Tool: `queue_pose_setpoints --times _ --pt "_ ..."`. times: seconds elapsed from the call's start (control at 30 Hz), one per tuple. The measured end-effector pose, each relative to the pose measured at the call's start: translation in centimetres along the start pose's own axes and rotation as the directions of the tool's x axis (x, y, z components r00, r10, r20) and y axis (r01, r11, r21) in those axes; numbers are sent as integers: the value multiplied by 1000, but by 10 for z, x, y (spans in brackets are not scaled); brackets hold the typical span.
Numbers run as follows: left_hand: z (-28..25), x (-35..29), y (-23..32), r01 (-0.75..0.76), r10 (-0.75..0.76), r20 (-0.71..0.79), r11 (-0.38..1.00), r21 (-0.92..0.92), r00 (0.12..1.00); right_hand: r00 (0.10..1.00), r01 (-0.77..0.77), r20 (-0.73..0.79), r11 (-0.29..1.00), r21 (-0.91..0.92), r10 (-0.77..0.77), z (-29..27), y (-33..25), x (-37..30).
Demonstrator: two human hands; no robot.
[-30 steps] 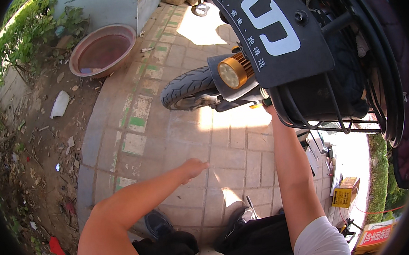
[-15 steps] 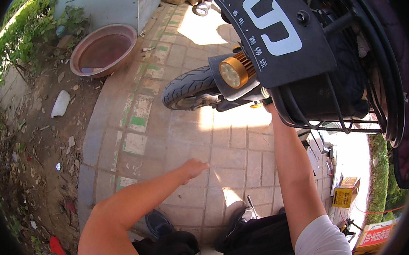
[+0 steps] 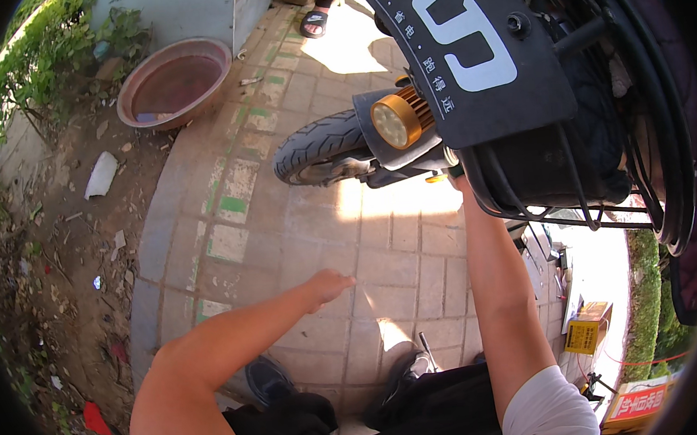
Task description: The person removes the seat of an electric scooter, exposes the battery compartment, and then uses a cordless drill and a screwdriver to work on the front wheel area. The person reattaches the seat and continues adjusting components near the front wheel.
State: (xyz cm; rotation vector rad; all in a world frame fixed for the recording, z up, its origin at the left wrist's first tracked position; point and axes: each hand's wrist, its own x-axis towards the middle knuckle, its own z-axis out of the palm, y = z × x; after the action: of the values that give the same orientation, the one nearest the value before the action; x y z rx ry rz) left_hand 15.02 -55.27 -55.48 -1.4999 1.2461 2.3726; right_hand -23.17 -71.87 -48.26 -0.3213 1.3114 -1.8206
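Observation:
An electric scooter or bike stands in front of me, its front wheel (image 3: 323, 149) turned to the left. A round lamp with a gold rim (image 3: 394, 122) sits above that wheel. The black plate (image 3: 503, 110) and wire basket (image 3: 581, 193) fill the upper right. My right arm reaches up beneath the basket; at the wrist, beside the lamp, my right hand (image 3: 452, 167) goes out of sight, so its fingers and anything they hold are hidden. Over the paving, my left hand (image 3: 331, 289) hangs with its fingers curled in, apart from the bike, and nothing shows in it.
A wide basin (image 3: 132, 107) of murky water stands at the far left, near plants and littered soil. At the top is a person's sandalled foot (image 3: 315, 23). A yellow box (image 3: 589, 327) lies at the right. A thin dark rod (image 3: 428, 349) rises by my shoe.
A person's sandalled foot and dark trouser leg have come in further at the top, by the bright patch of paving. My arms and the bike look almost unmoved.

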Motion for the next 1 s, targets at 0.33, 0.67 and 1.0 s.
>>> queue_pose_setpoints --times 0.33,0.67,1.0 --pt "-2 0 3 -26 27 -44 999 18 999 999 34 8 997 -69 -33 -23 5 19" --pt "-56 -23 73 -309 400 -165 862 401 902 992 -70 -118 978 -196 48 -59 -44 6" --pt "-131 -32 -102 -142 9 -329 913 -383 944 997 10 -71 956 -293 -32 -6 -27 -34"
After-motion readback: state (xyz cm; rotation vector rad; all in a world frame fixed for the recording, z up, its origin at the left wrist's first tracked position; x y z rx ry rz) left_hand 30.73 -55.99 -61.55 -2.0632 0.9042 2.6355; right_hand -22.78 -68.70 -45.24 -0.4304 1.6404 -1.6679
